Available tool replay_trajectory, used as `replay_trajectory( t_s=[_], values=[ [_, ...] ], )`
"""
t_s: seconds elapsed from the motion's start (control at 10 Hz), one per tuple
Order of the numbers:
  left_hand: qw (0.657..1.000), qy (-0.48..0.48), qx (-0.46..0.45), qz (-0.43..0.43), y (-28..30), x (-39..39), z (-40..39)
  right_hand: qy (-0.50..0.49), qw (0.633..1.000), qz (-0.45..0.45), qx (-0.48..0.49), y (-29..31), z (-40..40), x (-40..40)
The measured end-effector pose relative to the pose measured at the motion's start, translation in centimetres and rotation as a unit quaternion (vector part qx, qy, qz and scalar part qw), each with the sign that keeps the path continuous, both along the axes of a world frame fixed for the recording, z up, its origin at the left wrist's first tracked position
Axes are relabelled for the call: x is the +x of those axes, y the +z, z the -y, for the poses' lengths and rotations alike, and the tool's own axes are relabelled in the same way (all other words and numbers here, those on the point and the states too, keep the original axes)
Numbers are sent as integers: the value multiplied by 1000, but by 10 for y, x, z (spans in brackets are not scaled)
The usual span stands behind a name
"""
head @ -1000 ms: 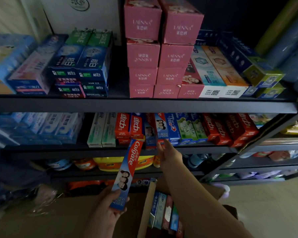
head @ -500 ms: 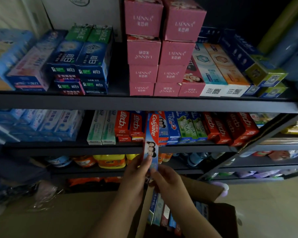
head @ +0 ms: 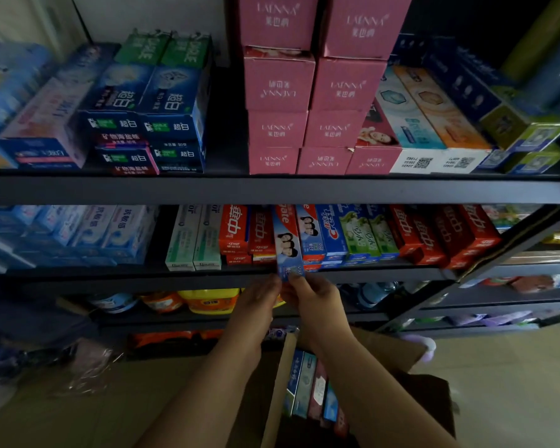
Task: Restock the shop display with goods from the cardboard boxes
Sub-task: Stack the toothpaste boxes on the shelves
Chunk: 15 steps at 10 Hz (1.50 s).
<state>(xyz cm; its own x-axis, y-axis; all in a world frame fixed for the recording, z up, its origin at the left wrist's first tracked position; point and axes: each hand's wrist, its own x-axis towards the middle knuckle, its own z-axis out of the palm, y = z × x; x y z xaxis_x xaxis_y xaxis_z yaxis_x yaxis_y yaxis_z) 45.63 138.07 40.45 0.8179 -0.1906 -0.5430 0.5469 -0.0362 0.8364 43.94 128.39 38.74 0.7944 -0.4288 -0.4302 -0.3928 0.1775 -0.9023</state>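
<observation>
— Both hands pinching it?
— Yes: the left hand (head: 258,302) and right hand (head: 314,295) each pinch the near end of the Colgate toothpaste box (head: 287,242).
— Where's the box?
— Standing on the middle shelf (head: 117,275), between red boxes (head: 247,232) and another Colgate box (head: 309,232), directly above the open cardboard box (head: 280,392).

The toothpaste box (head: 286,244) is red and blue with printed faces. Stacked cartons (head: 311,92) above are pink with white lettering. The shelf (head: 272,190) rails are black, the jug (head: 210,299) yellow, the cardboard box (head: 280,383) brown.
</observation>
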Motion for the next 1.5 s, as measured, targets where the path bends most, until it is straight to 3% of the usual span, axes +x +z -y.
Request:
replay_trajectory(
  t_s=[0.2,0.4,0.5,0.6,0.7,0.8,0.9,1.0,1.2,1.5],
  values=[
    [999,25,21,-21,-14,-12,-20,-70,994,-19,83,-2,3,14],
    [995,76,16,-64,-24,-18,-36,-114,987,-59,98,-12,0,27],
    [993,86,32,-72,-27,-20,-44,-148,978,-27,147,-11,2,28],
    [992,91,44,-75,-30,-24,-48,-242,924,-36,295,-11,8,34],
    [991,91,49,-80,-34,-30,-49,-125,973,-135,140,-15,5,37],
    [991,90,53,-83,-40,-35,-49,-174,961,-72,205,-22,8,33],
    [990,87,61,-89,-49,-40,-48,-143,964,-36,221,-26,15,15],
    [989,85,71,-96,-64,-49,-50,-127,973,-43,186,-35,24,-19],
    [988,30,117,-94,-101,-90,-48,-96,973,-209,1,-111,57,-129],
    [975,-22,178,-129,-205,-171,-23,-57,956,-288,11,-234,92,-231]
  ],
)
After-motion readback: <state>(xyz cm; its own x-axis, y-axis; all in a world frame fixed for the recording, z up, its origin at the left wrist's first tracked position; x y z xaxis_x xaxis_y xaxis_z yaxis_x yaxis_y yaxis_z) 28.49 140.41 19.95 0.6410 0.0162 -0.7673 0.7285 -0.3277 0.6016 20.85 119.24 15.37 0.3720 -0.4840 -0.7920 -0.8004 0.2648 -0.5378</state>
